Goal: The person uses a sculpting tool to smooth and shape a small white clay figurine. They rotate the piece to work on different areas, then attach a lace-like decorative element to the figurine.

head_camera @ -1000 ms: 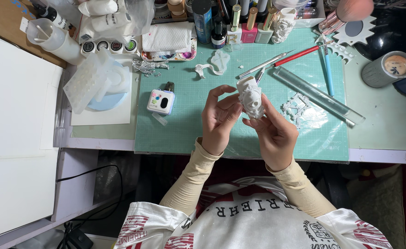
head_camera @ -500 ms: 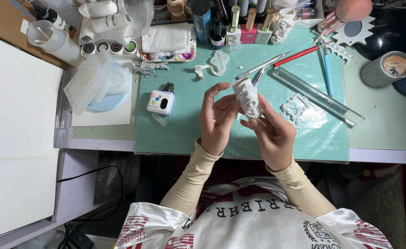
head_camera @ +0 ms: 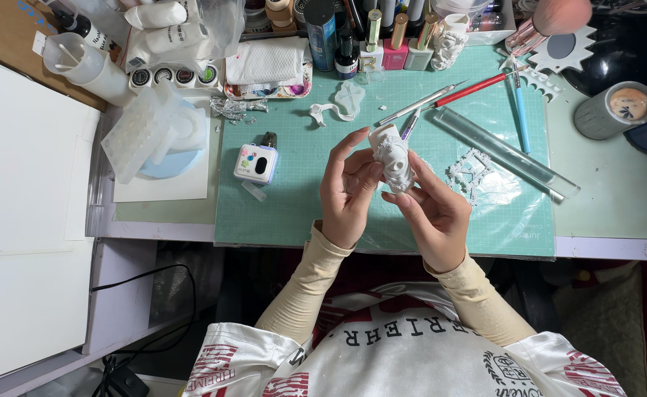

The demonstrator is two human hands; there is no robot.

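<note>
Two bare hands hold a small white carved figure (head_camera: 392,156) above a green cutting mat (head_camera: 294,213). The left hand (head_camera: 347,187) pinches its side with curled fingers; the right hand (head_camera: 432,212) cradles it from below, fingers closed around it. The figure looks fragile, so a tight squeeze could likely chip it. Beyond the figure lie thin tools (head_camera: 441,97) and a clear rod (head_camera: 507,152); a small white gadget (head_camera: 256,162) sits to its left. Bare mat stays open near the mat's front edge.

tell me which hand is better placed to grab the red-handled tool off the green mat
Right, probably. The right hand sits nearer the red-handled tool, up and to its right; the left hand is farther. Both hold the white carved figurine.
</note>
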